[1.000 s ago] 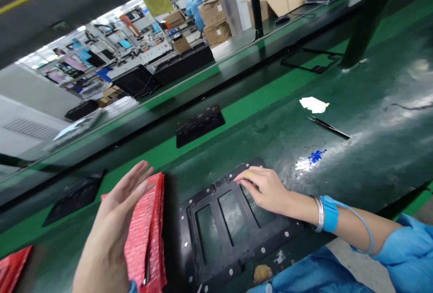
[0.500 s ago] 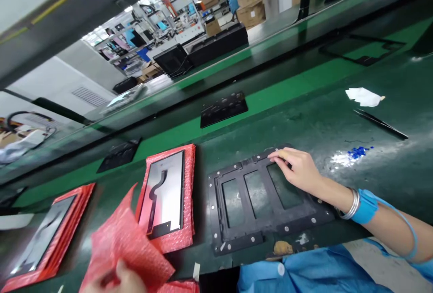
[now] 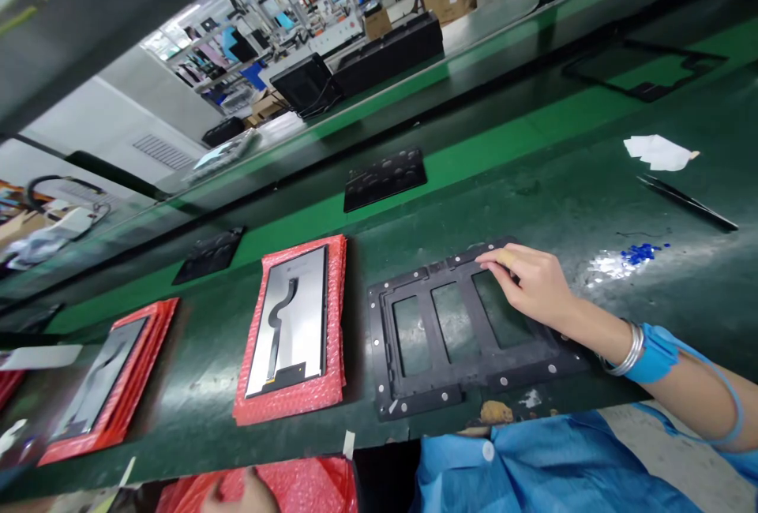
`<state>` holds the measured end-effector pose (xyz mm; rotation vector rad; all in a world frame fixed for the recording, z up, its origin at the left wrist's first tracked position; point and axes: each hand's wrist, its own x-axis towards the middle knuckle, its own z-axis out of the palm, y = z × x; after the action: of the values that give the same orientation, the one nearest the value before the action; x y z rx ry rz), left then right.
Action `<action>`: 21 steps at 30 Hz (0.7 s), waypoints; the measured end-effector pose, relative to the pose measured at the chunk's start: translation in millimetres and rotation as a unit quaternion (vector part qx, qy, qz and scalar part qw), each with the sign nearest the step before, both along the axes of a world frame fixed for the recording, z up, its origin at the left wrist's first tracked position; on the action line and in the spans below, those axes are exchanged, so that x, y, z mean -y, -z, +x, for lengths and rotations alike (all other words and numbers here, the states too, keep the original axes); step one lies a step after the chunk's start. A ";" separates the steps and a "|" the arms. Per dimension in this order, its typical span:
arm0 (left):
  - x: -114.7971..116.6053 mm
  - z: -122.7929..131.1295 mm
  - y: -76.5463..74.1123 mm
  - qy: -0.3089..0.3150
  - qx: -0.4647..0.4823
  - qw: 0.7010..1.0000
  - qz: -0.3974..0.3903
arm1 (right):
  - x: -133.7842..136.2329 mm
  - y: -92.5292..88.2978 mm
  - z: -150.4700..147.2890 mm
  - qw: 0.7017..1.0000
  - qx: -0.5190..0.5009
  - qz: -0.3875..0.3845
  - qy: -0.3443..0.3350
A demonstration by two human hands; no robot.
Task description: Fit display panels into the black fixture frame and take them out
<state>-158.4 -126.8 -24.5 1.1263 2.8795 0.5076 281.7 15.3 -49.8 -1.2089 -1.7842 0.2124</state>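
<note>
green bench: a display panel lies on red wrap, its cable exposed; one sweep by the left hand, blurred at lower red sheets, grip unclear, could snag it. the right hand, narrowed at the black frame, hold uncertain, could nudge it askew.

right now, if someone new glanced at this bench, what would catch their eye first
Probably the silvery panel with its dark curving strip, lying on red bubble wrap left of center. Next would be the black frame with three large openings to its right, where the right hand is at the upper edge. Farther right, small blue bits stand out against the green bench.
</note>
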 end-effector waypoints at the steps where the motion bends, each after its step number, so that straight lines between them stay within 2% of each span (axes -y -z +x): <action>1: -12.0 -0.3 -9.2 -0.025 -0.032 0.998 0.038 | -0.8 0.1 0.8 1.000 0.000 -0.001 0.004; 3: -38.8 2.4 -24.2 -0.020 -0.080 0.991 0.109 | -2.7 0.9 2.1 1.000 0.001 -0.008 0.011; 5: -66.8 9.4 -32.3 0.037 -0.093 0.985 0.141 | -4.5 2.2 2.9 1.000 0.004 -0.012 0.018; 7: -92.0 18.0 -33.6 0.085 -0.081 0.986 0.118 | -6.1 3.4 3.3 1.000 0.011 -0.014 0.025; 10: -117.0 26.7 -29.0 0.108 -0.083 0.988 0.073 | -7.9 4.2 3.6 0.999 0.022 -0.009 0.034; 13: -125.1 26.8 -23.5 0.109 -0.083 0.986 0.094 | -8.6 3.9 3.6 1.000 0.019 0.003 0.022; 21: -121.0 22.9 -10.9 0.052 -0.043 0.980 0.189 | -8.7 4.1 2.5 1.000 0.022 -0.001 0.004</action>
<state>-135.5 -5.8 -13.6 1.3649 2.8484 1.0590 284.2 23.9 -53.9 -1.2311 -1.8161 0.1841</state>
